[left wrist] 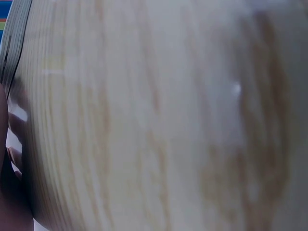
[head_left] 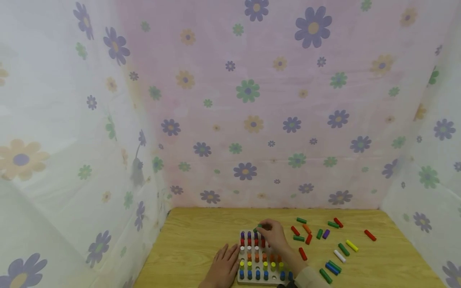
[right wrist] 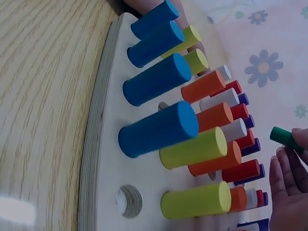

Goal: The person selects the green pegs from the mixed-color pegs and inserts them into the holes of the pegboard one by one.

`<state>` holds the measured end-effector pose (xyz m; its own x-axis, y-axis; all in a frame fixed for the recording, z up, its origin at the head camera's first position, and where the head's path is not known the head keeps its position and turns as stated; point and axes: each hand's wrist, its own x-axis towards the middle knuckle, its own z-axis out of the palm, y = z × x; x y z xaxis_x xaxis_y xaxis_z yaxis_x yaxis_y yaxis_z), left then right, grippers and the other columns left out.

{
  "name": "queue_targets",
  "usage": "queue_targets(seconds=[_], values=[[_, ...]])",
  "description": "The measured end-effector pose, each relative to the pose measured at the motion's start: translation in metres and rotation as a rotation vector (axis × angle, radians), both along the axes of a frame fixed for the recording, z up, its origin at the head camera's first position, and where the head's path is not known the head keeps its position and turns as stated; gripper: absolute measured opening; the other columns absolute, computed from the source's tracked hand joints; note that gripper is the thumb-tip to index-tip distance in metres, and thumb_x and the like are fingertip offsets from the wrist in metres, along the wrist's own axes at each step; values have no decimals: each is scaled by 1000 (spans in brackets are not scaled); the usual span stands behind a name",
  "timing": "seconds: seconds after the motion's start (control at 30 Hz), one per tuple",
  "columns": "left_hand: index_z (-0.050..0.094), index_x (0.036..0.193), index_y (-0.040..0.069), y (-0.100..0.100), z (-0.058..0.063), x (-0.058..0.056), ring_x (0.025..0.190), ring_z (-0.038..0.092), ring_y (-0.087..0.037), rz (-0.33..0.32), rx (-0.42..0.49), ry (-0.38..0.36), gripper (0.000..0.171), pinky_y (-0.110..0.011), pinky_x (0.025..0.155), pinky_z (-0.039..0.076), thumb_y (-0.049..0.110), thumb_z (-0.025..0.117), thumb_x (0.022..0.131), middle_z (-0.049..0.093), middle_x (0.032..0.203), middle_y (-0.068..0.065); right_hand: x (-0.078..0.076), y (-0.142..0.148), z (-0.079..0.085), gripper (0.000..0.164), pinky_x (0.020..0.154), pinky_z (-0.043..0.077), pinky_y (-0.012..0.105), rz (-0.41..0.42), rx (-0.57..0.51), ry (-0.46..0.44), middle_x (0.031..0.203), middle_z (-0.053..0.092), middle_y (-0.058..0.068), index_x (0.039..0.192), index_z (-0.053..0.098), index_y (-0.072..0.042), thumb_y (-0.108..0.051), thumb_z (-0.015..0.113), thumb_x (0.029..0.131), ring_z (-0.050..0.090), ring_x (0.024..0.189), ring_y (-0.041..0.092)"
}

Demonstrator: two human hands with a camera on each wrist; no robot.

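My right hand [head_left: 274,237] pinches one green peg [right wrist: 284,138] between thumb and fingertips, raised over the far edge of the pegboard [right wrist: 144,178]. My left hand [head_left: 223,266] lies flat with fingers extended on the wooden table [head_left: 187,240], at the board's left edge; whether the fingertips touch the board I cannot tell.

The board carries upright pegs in six rows, one colour to a row. Nearest me, six blue pegs [head_left: 257,275] are visible, with one bare hole between the fourth and fifth. Behind them show five yellow pegs [head_left: 265,265], with one bare hole between the second and third. Orange pegs [head_left: 257,257], white pegs [head_left: 249,249], red pegs [head_left: 249,242] and purple pegs [head_left: 249,235] follow in order toward the far edge; my right hand and forearm partly cover these rows, so I leave their totals open.

To the right of the board, seventeen loose pegs lie scattered on the table: seven green [head_left: 343,249], five red [head_left: 370,235], and one each of orange [head_left: 307,229], purple [head_left: 326,234], yellow [head_left: 352,245], white [head_left: 339,256] and blue [head_left: 331,269].

Flower-printed sheeting [head_left: 273,92] encloses the table at the back and both sides.
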<state>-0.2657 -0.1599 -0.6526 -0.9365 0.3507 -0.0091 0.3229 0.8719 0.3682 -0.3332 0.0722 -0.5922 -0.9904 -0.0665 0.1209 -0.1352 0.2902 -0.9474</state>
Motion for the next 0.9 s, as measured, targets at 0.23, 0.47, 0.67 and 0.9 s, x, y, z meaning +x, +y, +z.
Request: queue_targets(seconds=[0.23, 0.47, 0.67, 0.9], values=[[41, 159, 21, -1, 4, 0, 151, 30, -40, 0, 6, -8, 63, -64, 119, 26, 56, 25, 110, 42, 161, 0, -7, -16, -3, 16, 79, 59, 37, 20, 2, 4, 98, 70, 5, 109, 72, -1, -11, 72, 97, 65, 91, 19], [43, 158, 18, -4, -6, 0, 147, 34, -43, -40, 55, 45, 63, -65, 116, 30, 54, 23, 111, 44, 160, -3, -8, -25, -1, 15, 75, 58, 34, 89, 8, 44, 97, 69, 7, 108, 70, 2, -8, 70, 98, 65, 89, 20], [43, 158, 19, -6, -12, -3, 148, 35, -42, -48, 45, 50, 63, -65, 115, 32, 54, 22, 111, 44, 160, -2, -10, -34, -2, 17, 75, 57, 32, 96, 35, 30, 96, 67, 4, 108, 70, -1, -15, 70, 99, 64, 87, 16], [42, 159, 19, -7, -13, -3, 148, 34, -41, -46, 23, 78, 62, -63, 116, 32, 54, 20, 111, 43, 161, -1, -15, -41, -2, 16, 68, 54, 29, 89, 72, 63, 91, 67, 3, 106, 70, -1, -15, 71, 99, 61, 82, 15]])
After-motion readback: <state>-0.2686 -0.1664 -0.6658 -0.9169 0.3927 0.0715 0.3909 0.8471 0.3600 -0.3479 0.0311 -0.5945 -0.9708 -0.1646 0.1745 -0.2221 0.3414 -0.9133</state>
